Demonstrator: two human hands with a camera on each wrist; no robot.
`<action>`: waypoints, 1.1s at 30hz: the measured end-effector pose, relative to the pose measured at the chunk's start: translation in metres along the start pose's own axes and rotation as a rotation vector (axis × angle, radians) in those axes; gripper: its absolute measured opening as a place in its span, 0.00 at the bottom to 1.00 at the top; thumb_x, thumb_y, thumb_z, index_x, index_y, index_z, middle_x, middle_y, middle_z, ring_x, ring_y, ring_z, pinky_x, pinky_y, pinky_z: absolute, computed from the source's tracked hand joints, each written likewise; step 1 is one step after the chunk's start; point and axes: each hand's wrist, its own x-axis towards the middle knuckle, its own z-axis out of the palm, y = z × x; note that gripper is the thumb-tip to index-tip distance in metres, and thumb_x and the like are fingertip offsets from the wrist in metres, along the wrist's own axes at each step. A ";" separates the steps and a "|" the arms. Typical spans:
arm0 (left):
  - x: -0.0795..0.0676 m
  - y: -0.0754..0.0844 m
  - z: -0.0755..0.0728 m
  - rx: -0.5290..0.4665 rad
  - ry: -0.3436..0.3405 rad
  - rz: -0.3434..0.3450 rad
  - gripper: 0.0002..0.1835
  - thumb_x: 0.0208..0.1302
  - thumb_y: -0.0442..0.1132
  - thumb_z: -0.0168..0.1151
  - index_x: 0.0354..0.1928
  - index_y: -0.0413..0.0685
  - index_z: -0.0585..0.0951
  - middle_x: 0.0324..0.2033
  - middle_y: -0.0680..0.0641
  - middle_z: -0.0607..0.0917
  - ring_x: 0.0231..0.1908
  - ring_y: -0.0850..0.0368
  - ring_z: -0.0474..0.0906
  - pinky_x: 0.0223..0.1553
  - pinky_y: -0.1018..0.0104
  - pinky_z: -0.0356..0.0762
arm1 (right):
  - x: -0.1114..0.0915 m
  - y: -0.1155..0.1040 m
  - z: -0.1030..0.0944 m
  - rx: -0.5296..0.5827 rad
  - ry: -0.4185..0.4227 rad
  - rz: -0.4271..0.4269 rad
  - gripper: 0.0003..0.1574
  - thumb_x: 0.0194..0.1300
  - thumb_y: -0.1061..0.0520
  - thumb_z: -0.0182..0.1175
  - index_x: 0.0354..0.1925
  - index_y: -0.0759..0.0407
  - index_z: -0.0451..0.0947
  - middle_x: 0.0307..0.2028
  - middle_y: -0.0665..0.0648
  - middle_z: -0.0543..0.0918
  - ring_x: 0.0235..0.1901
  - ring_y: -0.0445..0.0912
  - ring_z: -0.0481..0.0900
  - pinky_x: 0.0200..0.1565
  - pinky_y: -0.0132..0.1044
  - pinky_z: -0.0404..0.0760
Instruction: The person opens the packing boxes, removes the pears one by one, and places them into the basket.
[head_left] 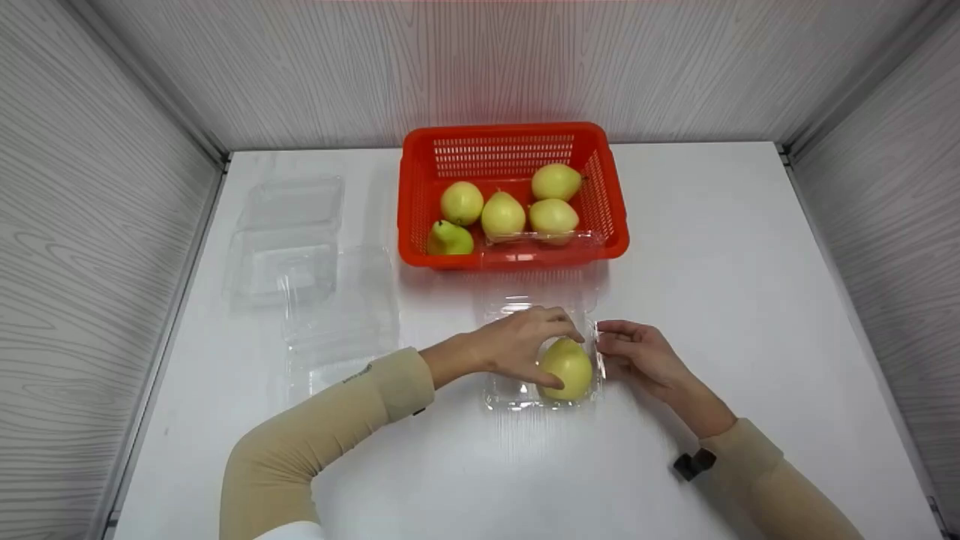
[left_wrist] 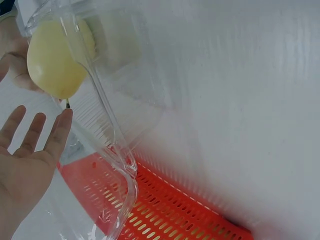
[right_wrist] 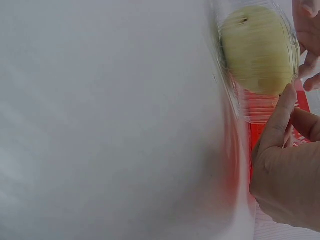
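A pale yellow pear (head_left: 568,367) lies in the right half of an unlidded clear plastic clamshell box (head_left: 514,405). My left hand (head_left: 525,341) reaches over the box from the left, its fingers and thumb spread around the pear. In the left wrist view the left fingers look extended, one fingertip by the pear's stem (left_wrist: 68,103). At the box's right side, my right hand (head_left: 645,360) pinches the rim between thumb and fingers; the right wrist view has its forefinger (right_wrist: 280,117) along the edge. The box's raised lid (head_left: 540,281) leans toward the basket.
Behind the box stands a red plastic basket (head_left: 514,262) with several pears (head_left: 503,216) inside, one of them greener (head_left: 450,238). More clear clamshell boxes (head_left: 341,292) lie on the left of the white table (head_left: 720,247). Wood-patterned panels (head_left: 315,67) enclose the table.
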 end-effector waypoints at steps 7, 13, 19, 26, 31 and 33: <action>0.000 -0.003 0.011 -0.003 -0.013 0.004 0.33 0.58 0.52 0.79 0.65 0.54 0.80 0.62 0.48 0.81 0.61 0.49 0.77 0.63 0.57 0.82 | -0.001 0.000 0.000 0.015 -0.001 0.002 0.24 0.72 0.63 0.66 0.62 0.66 0.74 0.38 0.47 0.89 0.35 0.37 0.87 0.40 0.29 0.89; 0.002 -0.005 0.018 0.014 -0.010 0.053 0.33 0.56 0.49 0.80 0.63 0.52 0.82 0.62 0.46 0.82 0.61 0.47 0.78 0.63 0.58 0.81 | -0.001 -0.001 0.001 0.004 0.004 -0.002 0.24 0.72 0.63 0.65 0.63 0.67 0.73 0.38 0.47 0.89 0.36 0.37 0.87 0.40 0.28 0.88; 0.005 -0.006 0.023 0.049 -0.029 0.070 0.33 0.56 0.50 0.81 0.64 0.54 0.82 0.64 0.47 0.80 0.64 0.47 0.77 0.68 0.58 0.78 | -0.002 -0.001 0.002 0.011 0.010 -0.007 0.20 0.72 0.65 0.64 0.60 0.63 0.76 0.39 0.48 0.89 0.36 0.37 0.87 0.39 0.28 0.88; 0.009 -0.010 0.024 0.042 -0.047 0.089 0.32 0.57 0.51 0.79 0.64 0.53 0.82 0.66 0.45 0.80 0.62 0.46 0.77 0.64 0.56 0.79 | -0.002 -0.001 0.001 0.039 -0.017 -0.021 0.17 0.73 0.66 0.63 0.58 0.61 0.76 0.39 0.48 0.88 0.37 0.37 0.88 0.39 0.29 0.89; 0.011 -0.013 0.025 0.028 -0.053 0.085 0.33 0.58 0.51 0.79 0.65 0.53 0.82 0.66 0.45 0.80 0.64 0.46 0.77 0.66 0.55 0.79 | -0.002 0.000 0.000 0.041 -0.025 -0.029 0.17 0.73 0.65 0.63 0.58 0.62 0.76 0.38 0.47 0.88 0.37 0.37 0.88 0.40 0.28 0.88; 0.012 -0.014 0.025 0.023 -0.056 0.072 0.33 0.57 0.50 0.79 0.66 0.54 0.81 0.66 0.45 0.80 0.65 0.47 0.77 0.67 0.55 0.78 | -0.002 0.000 0.000 0.039 -0.022 -0.026 0.18 0.73 0.65 0.63 0.58 0.62 0.76 0.38 0.47 0.88 0.37 0.37 0.88 0.40 0.29 0.89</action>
